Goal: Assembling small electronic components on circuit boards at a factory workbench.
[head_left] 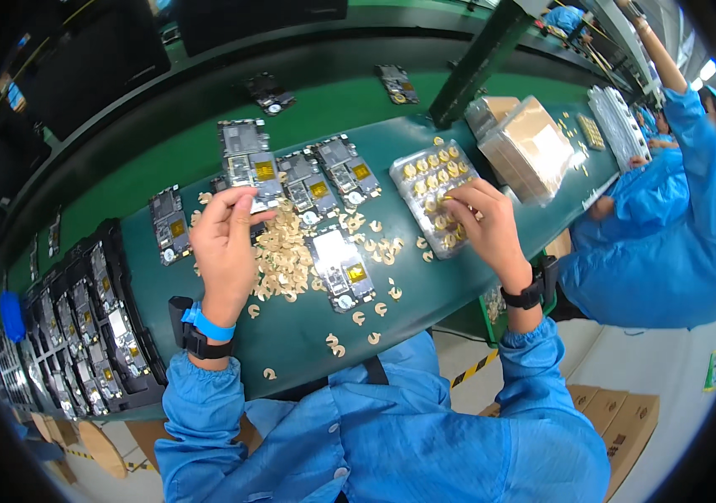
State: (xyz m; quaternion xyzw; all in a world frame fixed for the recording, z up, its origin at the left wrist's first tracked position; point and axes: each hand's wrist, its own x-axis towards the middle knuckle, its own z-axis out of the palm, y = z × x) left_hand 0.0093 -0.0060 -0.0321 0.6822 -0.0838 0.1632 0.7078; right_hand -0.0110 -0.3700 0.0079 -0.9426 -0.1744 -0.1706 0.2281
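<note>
My left hand pinches the lower edge of a circuit board, which it holds up over a heap of small tan C-shaped pieces. The board is grey and black with a yellow square patch. My right hand is over a clear plastic tray with rows of round gold-coloured parts. Its thumb and forefinger close on one such part, mostly hidden by the fingertips. Several similar boards lie around the heap, one of them between my hands.
At the left, a black rack holds several boards. Wrapped cardboard boxes stand right of the tray, near a dark green post. Loose tan pieces lie along the near part of the green table. A co-worker in blue is at the right.
</note>
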